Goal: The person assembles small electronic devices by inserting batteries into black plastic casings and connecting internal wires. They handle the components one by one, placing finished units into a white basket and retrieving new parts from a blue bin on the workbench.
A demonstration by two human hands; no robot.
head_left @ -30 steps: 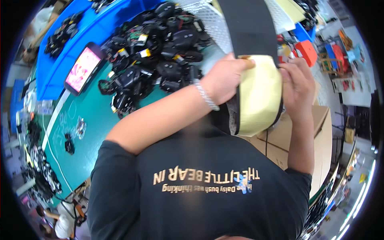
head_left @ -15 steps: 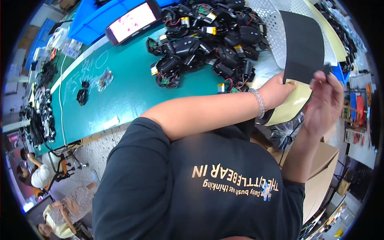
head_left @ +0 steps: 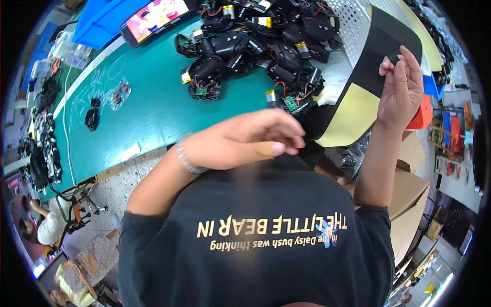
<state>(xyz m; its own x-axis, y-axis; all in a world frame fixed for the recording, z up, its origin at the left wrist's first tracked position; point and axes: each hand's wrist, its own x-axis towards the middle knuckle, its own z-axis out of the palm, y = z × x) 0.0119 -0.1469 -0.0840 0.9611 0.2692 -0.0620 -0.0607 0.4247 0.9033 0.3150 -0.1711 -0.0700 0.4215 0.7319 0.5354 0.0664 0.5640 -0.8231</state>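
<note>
My left hand (head_left: 244, 139) hovers before my chest at the table's near edge, thumb apart from loosely bent fingers, with nothing visible in it. On the right, a long black sheet (head_left: 384, 37) bends over the table's edge. Its nearer part shows bare yellow backing paper (head_left: 353, 115). My right hand (head_left: 401, 94) is raised over the sheet's right side, palm toward me, fingers curled in. A small dark patch shows at its fingertips; against the black sheet I cannot make out what it is.
A heap of black plastic housings (head_left: 255, 43) with wires and boards covers the table's far middle. Beyond it are a phone (head_left: 156, 18), a blue bin (head_left: 105, 20) and a white perforated basket (head_left: 350, 23). Cardboard boxes (head_left: 409, 204) stand below right. Two people sit far left.
My left hand has let go of the sheet and moved left to my chest. My right hand has shifted slightly left and up. The sheet now leans, showing more of its backing.
</note>
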